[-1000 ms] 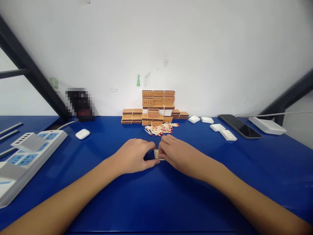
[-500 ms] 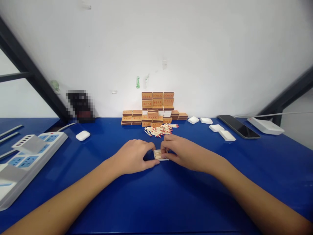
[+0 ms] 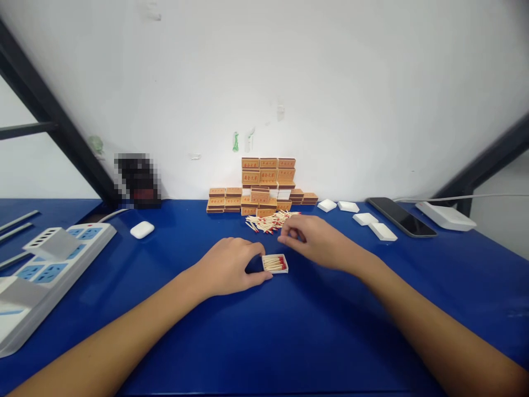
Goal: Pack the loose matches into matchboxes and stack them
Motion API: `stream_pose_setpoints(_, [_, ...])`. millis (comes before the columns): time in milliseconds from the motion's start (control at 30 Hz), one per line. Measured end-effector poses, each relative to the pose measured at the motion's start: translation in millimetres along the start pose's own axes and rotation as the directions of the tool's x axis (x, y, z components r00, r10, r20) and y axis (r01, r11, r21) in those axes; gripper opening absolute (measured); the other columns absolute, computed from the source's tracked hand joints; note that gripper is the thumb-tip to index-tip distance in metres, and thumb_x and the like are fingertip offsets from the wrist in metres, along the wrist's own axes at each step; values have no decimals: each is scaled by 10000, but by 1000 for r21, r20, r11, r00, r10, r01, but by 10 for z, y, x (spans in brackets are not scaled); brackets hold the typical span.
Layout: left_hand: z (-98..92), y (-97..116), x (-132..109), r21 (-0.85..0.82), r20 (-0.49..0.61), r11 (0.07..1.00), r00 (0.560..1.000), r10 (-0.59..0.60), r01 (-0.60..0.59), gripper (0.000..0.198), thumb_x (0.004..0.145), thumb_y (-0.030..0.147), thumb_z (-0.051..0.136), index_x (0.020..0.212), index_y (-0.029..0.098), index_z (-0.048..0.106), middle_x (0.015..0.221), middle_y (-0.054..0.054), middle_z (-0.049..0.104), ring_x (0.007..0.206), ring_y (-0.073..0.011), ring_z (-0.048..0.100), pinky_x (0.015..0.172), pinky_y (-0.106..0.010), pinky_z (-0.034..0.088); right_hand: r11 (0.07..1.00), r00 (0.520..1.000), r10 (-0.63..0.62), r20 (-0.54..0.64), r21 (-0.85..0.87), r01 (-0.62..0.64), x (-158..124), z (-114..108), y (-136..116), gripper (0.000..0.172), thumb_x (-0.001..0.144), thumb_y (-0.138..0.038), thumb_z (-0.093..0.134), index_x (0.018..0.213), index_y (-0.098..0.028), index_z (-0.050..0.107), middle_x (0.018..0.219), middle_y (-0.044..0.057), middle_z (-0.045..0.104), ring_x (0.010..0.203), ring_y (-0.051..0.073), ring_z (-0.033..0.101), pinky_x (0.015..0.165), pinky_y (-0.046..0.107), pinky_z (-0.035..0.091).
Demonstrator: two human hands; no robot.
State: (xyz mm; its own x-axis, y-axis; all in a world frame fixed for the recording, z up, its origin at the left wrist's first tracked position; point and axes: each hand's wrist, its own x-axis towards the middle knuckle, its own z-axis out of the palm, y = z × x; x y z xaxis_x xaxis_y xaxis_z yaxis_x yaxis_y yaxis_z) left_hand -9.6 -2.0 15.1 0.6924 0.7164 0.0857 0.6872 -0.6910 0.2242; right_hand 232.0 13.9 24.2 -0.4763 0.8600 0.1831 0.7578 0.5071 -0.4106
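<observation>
A small white matchbox tray (image 3: 286, 271) lies on the blue table with a layer of matches (image 3: 273, 263) in it, their red heads toward the right. My left hand (image 3: 235, 267) grips the tray's left end, thumb on the near side and fingers on the far side. Up and to the right of the tray is my right hand (image 3: 309, 240), fingers loosely curled and thumb apart, with nothing visible in it. Just beyond, near its fingertips, lies a loose pile of red-headed matches (image 3: 268, 221).
Stacked matchboxes (image 3: 268, 176) stand against the wall behind the pile. Several white trays (image 3: 383, 231) and a phone (image 3: 400, 216) lie to the right, near a white device (image 3: 446, 215). On the left are a white earbud case (image 3: 142, 230) and a power strip (image 3: 78, 275).
My right hand has lifted out of the tray and moved up and right toward the match pile, uncovering the matches inside. My left hand still holds the tray's left end.
</observation>
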Motion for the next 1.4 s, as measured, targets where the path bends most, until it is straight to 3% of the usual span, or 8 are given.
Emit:
stream_pose_setpoints(167, [16, 12, -18, 22, -8, 1000, 1000, 9, -8, 345, 923, 517, 677, 1080, 212, 721, 787, -39, 720, 718, -249, 687, 589, -318, 407, 993, 988, 100, -120, -46, -107, 343, 16, -11, 199, 919, -384, 667, 850, -199, 697, 747, 24, 695, 676, 170, 602, 593, 277, 362])
stream_pose_setpoints(367, [10, -3, -27, 10, -8, 1000, 1000, 14, -14, 326, 925, 517, 676, 1012, 206, 718, 824, -41, 740, 713, -245, 693, 581, -321, 405, 935, 994, 83, 68, -350, -54, 850, 133, -333, 297, 891, -464, 718, 982, -181, 725, 1008, 144, 772, 916, 300, 710, 712, 340, 474])
stream_pose_setpoints(533, [2, -8, -32, 19, -9, 999, 999, 48, -47, 320, 930, 508, 670, 994, 197, 706, 833, -42, 742, 720, -249, 698, 573, -334, 390, 911, 985, 137, 109, -405, -82, 1024, 238, -364, 227, 881, -395, 757, 907, -173, 724, 979, 185, 769, 960, 350, 716, 781, 397, 516])
stream_pose_setpoints(700, [10, -11, -37, 32, -8, 999, 999, 39, -39, 325, 939, 514, 660, 1009, 200, 707, 837, -46, 749, 730, -262, 706, 576, -341, 392, 915, 981, 157, 117, -391, -99, 942, 251, -310, 171, 950, -321, 686, 874, -175, 732, 899, 160, 769, 904, 303, 722, 751, 356, 498])
stream_pose_setpoints(933, [33, -26, -32, 43, -19, 999, 999, 33, -33, 340, 933, 525, 666, 1038, 204, 704, 846, -50, 746, 757, -263, 707, 590, -325, 395, 945, 981, 132, 143, -318, -81, 699, 79, -190, 172, 920, -344, 727, 856, -192, 776, 854, 80, 775, 741, 199, 675, 618, 273, 385])
stream_pose_setpoints(1133, [26, -18, -31, 30, -19, 999, 999, 29, -28, 354, 936, 534, 661, 1084, 216, 708, 826, -36, 733, 756, -254, 695, 598, -318, 396, 997, 996, 66, 66, -32, -64, 343, -98, -42, 200, 922, -346, 717, 830, -206, 827, 727, 26, 709, 640, 151, 534, 594, 283, 324])
stream_pose_setpoints(1267, [27, -8, -30, 10, -9, 1000, 1000, 18, -18, 352, 933, 529, 665, 1080, 212, 708, 823, -33, 728, 734, -238, 682, 592, -314, 385, 993, 999, 0, 34, 118, -4, 90, -126, -120, 188, 933, -363, 700, 861, -261, 839, 788, 10, 709, 694, 149, 523, 627, 286, 337])
stream_pose_setpoints(1400, [34, -8, -16, 5, -13, 1000, 1000, 27, -27, 326, 940, 516, 654, 1019, 203, 701, 806, -29, 719, 708, -222, 665, 578, -306, 358, 997, 991, -31, 127, 71, 22, -36, -29, -278, 173, 940, -313, 692, 854, -236, 820, 805, 20, 718, 746, 160, 572, 657, 296, 354])
